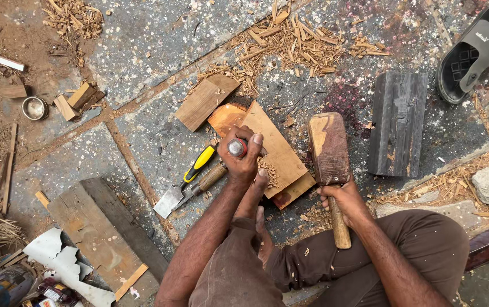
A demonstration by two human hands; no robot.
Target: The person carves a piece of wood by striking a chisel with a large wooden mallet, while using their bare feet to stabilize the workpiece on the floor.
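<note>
In the head view, a person is sitting on the stone floor (142,40) and working a wooden plank (276,149) that is lying just ahead of their bent knees, with one bare foot (254,196) pressing on its near edge. The left hand (241,156) is wrapped fully closed around the handle of a chisel (236,148), holding it upright over the plank's near left part so that its metal-capped end is facing the camera. The right hand (342,199) is gripping tight on the shaft of a wooden mallet (330,153), whose heavy head is hanging just right of the plank. To do this cut well, I judge the chisel should be staying steady and plumb, the foot keeping the plank from sliding, and the mallet landing square on the cap. Left of the plank, two spare chisels (190,185) are lying on the floor, one with a yellow handle; a dark wood block (398,122) is resting right of the plank, a sandal (475,51) beyond it, and wood chips (295,40) are piling up behind the plank. The chisel's blade is being hidden by the fist, so its bite in the wood cannot be made out, and the plank's underside and the person's body are being cut off.
</note>
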